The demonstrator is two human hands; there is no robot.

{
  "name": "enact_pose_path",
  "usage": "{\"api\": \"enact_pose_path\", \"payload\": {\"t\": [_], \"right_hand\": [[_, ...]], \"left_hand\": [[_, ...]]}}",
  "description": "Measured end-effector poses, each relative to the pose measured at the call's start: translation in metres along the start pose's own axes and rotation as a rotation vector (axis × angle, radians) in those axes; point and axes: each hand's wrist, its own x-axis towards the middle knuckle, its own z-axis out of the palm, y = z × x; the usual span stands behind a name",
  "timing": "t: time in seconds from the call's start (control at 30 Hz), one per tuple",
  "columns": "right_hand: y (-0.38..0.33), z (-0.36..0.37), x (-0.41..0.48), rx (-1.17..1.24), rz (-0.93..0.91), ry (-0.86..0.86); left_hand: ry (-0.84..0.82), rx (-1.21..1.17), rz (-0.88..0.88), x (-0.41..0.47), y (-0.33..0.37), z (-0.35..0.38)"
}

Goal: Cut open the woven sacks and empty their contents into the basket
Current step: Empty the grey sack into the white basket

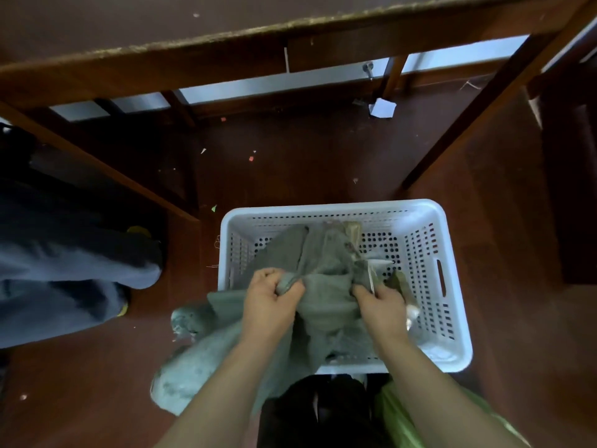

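Observation:
A grey-green woven sack (323,273) hangs over the near left rim of a white perforated plastic basket (429,240) on the floor, its far end lying inside the basket. My left hand (269,297) grips a bunched fold of the sack at the basket's left side. My right hand (382,307) grips the sack cloth further right, with a thin pale strip or tool sticking up between its fingers; what it is I cannot tell. The sack's bulky near end (190,363) droops outside the basket toward the floor.
A wooden table (226,30) with slanted legs stands beyond the basket. Another person's trouser legs and shoes (71,273) are at the left. A green bag (407,415) lies at bottom right, a dark item beside it. Paper scraps litter the red-brown floor.

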Motion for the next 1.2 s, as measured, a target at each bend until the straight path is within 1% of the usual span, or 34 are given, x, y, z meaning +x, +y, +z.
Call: {"api": "enact_pose_path", "payload": {"t": [0.07,0.13,0.17,0.2,0.23,0.27,0.3,0.33,0.37,0.4,0.5,0.57,0.6,0.63,0.67,0.7,0.73,0.77,0.8,0.83,0.9,0.97,1.07,1.1,1.13,1.2], "right_hand": [[0.002,-0.007,0.002,-0.025,-0.026,-0.030],[0.010,-0.015,0.007,-0.074,0.072,-0.053],[0.012,-0.018,0.011,-0.096,0.118,-0.026],[0.012,-0.021,0.015,-0.105,0.108,0.042],[0.010,-0.021,0.019,-0.126,0.050,0.121],[0.005,-0.018,0.023,-0.164,-0.044,0.162],[-0.002,-0.012,0.026,-0.228,-0.125,0.148],[-0.008,-0.002,0.030,-0.308,-0.190,0.099],[-0.013,0.011,0.035,-0.370,-0.214,0.036],[-0.017,0.024,0.041,-0.416,-0.186,-0.038],[-0.024,0.060,0.049,-0.530,-0.023,-0.233],[-0.018,0.077,0.047,-0.724,-0.048,-0.298],[-0.016,0.081,0.046,-0.769,-0.076,-0.288],[-0.013,0.084,0.047,-0.733,-0.088,-0.253],[-0.011,0.085,0.049,-0.642,-0.084,-0.222],[-0.012,0.084,0.051,-0.487,-0.038,-0.207],[-0.016,0.080,0.052,-0.305,0.025,-0.189],[-0.021,0.076,0.054,-0.147,0.072,-0.166],[-0.029,0.069,0.052,-0.051,0.095,-0.158],[-0.035,0.063,0.049,0.004,0.097,-0.153],[-0.046,0.054,0.044,0.121,0.101,-0.128],[-0.050,0.047,0.041,0.306,0.153,-0.090],[-0.048,0.039,0.041,0.473,0.214,-0.025],[-0.046,0.036,0.042,0.497,0.223,-0.005],[-0.045,0.033,0.044,0.509,0.215,0.000],[-0.043,0.029,0.046,0.429,0.165,-0.010]], "left_hand": [[-0.033,-0.090,-0.046,-0.003,-0.006,-0.001],[-0.094,-0.064,-0.102,-0.010,-0.015,0.001],[-0.123,-0.050,-0.130,-0.013,-0.020,0.002],[-0.153,-0.022,-0.160,-0.017,-0.025,0.004],[-0.175,-0.001,-0.180,-0.019,-0.029,0.006],[-0.202,0.024,-0.203,-0.020,-0.032,0.007],[-0.241,0.046,-0.228,-0.021,-0.037,0.008],[-0.295,0.059,-0.257,-0.022,-0.041,0.009],[-0.349,0.059,-0.281,-0.023,-0.046,0.009],[-0.402,0.057,-0.296,-0.024,-0.050,0.009],[-0.566,0.111,-0.289,-0.027,-0.056,0.005],[-0.614,0.162,-0.285,-0.028,-0.060,0.001],[-0.603,0.206,-0.285,-0.027,-0.063,-0.001],[-0.556,0.290,-0.274,-0.024,-0.065,-0.004],[-0.473,0.422,-0.253,-0.019,-0.065,-0.008],[-0.363,0.554,-0.241,-0.014,-0.065,-0.013],[-0.246,0.635,-0.247,-0.007,-0.064,-0.018],[-0.149,0.664,-0.257,0.001,-0.063,-0.023],[-0.073,0.671,-0.233,0.010,-0.064,-0.025],[-0.038,0.718,-0.178,0.019,-0.063,-0.026],[-0.042,0.864,-0.069,0.041,-0.069,-0.023],[-0.153,0.940,-0.097,0.062,-0.076,-0.020],[-0.339,0.836,-0.184,0.077,-0.095,-0.014],[-0.366,0.812,-0.204,0.076,-0.100,-0.013],[-0.346,0.797,-0.228,0.074,-0.102,-0.012],[-0.220,0.736,-0.252,0.070,-0.099,-0.015]]}}
